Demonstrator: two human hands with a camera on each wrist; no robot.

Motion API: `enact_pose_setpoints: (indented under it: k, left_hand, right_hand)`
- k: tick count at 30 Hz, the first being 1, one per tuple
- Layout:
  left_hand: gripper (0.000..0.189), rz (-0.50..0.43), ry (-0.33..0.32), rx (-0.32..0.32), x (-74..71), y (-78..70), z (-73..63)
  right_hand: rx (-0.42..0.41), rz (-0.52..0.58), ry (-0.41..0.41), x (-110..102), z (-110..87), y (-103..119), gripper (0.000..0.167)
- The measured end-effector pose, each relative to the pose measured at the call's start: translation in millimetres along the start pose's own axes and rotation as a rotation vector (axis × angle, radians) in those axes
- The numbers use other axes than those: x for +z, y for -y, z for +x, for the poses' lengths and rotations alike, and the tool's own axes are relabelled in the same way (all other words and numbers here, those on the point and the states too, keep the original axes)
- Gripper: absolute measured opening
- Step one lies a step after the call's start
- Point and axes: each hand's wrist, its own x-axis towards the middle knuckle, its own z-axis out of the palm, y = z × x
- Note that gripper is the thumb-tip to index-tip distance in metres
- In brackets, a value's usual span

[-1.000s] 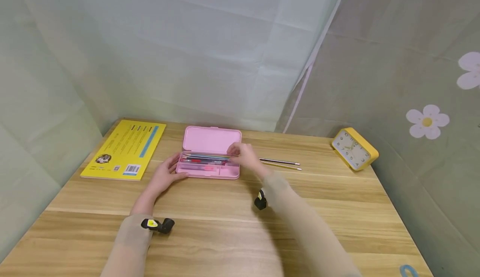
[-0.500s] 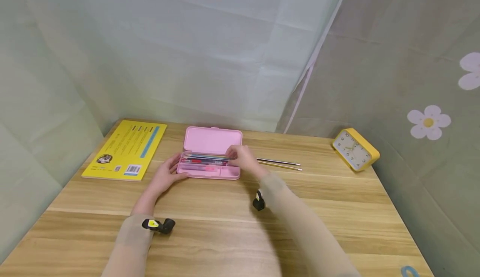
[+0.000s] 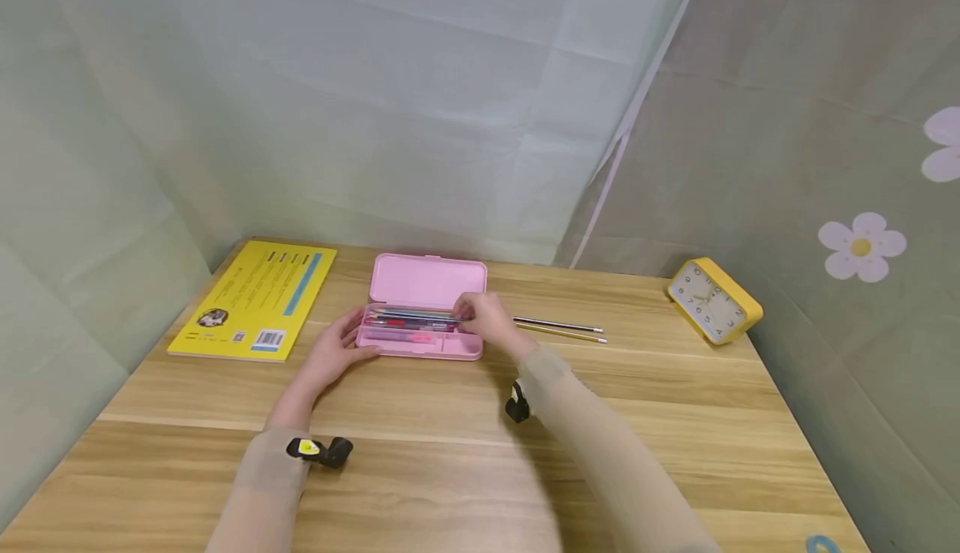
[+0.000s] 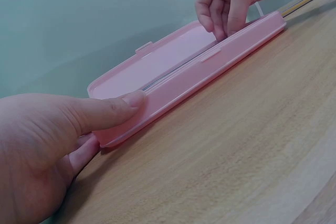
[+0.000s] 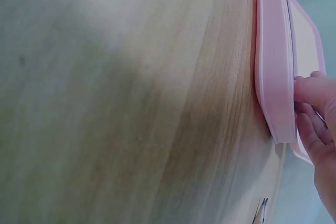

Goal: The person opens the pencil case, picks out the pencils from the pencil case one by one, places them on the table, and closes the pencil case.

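Note:
An open pink pencil case (image 3: 459, 345) lies on the wooden table with its lid (image 3: 429, 280) tipped back. Several pencils (image 3: 412, 313) and pens, one with a red part, fill its rear compartment; a pink-tipped pen (image 3: 401, 336) lies in the front one. My left hand (image 3: 330, 351) grips the case's left end, thumb (image 4: 113, 109) along the front wall. At the right end, my right hand (image 3: 483, 320) dips its curled fingers inside and pinches the ends of the pencils; its fingertips are partly hidden by the case wall in the left wrist view.
Two more pencils, one dark (image 3: 558, 324) and one yellow (image 3: 562, 334), lie on the table right of the case. A yellow book (image 3: 251, 299) is at the left, a yellow alarm clock (image 3: 716, 301) at the right. A blue ring-shaped object (image 3: 822, 545) shows at the lower right edge.
My right hand has shifted slightly left and lower over the case's right end and then stays there. The left hand keeps its place on the case.

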Motion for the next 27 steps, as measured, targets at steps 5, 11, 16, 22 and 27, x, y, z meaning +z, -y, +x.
enact_pose_setpoints:
  k: [5,11,16,22,27]
  left_hand:
    - [0.090,-0.003,0.003,-0.008,1.0,1.4,2.6]
    - [0.091,-0.004,0.005,-0.009,0.9,-0.1,1.0]
    - [0.093,-0.018,0.003,0.004,0.2,-3.0,-2.1]
    - [0.092,-0.016,0.002,0.008,0.4,-0.7,0.8]
    - [0.089,-0.010,0.006,-0.005,1.2,1.2,3.9]
  right_hand:
    - [0.013,0.000,0.003,-0.1,-0.4,-0.3,0.018]
    - [0.015,0.002,-0.009,0.1,-1.6,0.0,0.017]
    - [0.026,0.006,-0.029,-0.2,-2.1,1.2,0.018]
    - [0.021,0.024,-0.041,-2.4,-2.5,3.1,0.017]
    - [0.003,0.041,-0.043,-4.0,-2.4,3.3,0.017]
